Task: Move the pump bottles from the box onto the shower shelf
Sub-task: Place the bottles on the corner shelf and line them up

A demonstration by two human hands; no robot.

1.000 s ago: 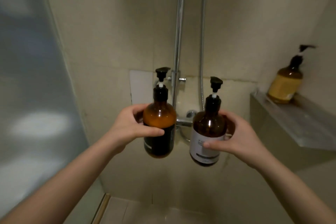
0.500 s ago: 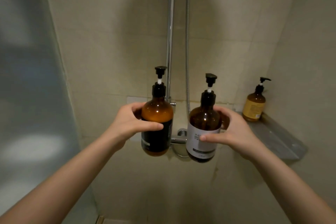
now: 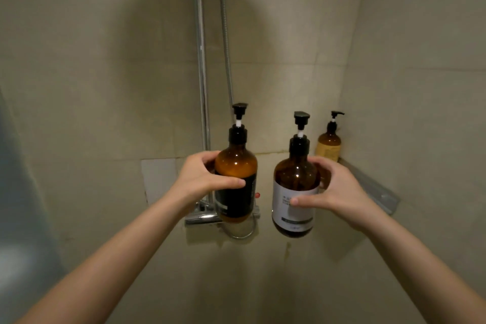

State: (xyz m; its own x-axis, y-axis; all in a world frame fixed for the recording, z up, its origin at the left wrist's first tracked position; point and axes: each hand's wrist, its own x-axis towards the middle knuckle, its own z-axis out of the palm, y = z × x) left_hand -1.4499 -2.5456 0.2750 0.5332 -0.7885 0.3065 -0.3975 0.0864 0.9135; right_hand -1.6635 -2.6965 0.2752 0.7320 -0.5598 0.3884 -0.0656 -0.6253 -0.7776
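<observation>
My left hand (image 3: 202,179) grips an amber pump bottle with a black label (image 3: 236,181), held upright in front of the shower mixer. My right hand (image 3: 339,192) grips a second amber pump bottle with a white label (image 3: 295,192), upright and a little lower. Both bottles hang in the air, apart from each other. To the right, the glass corner shelf (image 3: 373,189) is fixed to the wall. A third amber pump bottle with a yellow label (image 3: 328,143) stands at the shelf's back corner, partly behind my right-hand bottle. The box is out of view.
A chrome riser pipe (image 3: 201,60) and shower hose (image 3: 226,47) run down the tiled wall to the mixer tap (image 3: 202,217) behind the bottles. A frosted glass panel (image 3: 18,218) borders the left side. Tiled walls meet in the corner on the right.
The view has tilted up and turned right, so the shelf and its bottle now sit closer to my right hand. Both hands still hold their bottles, slightly further forward.
</observation>
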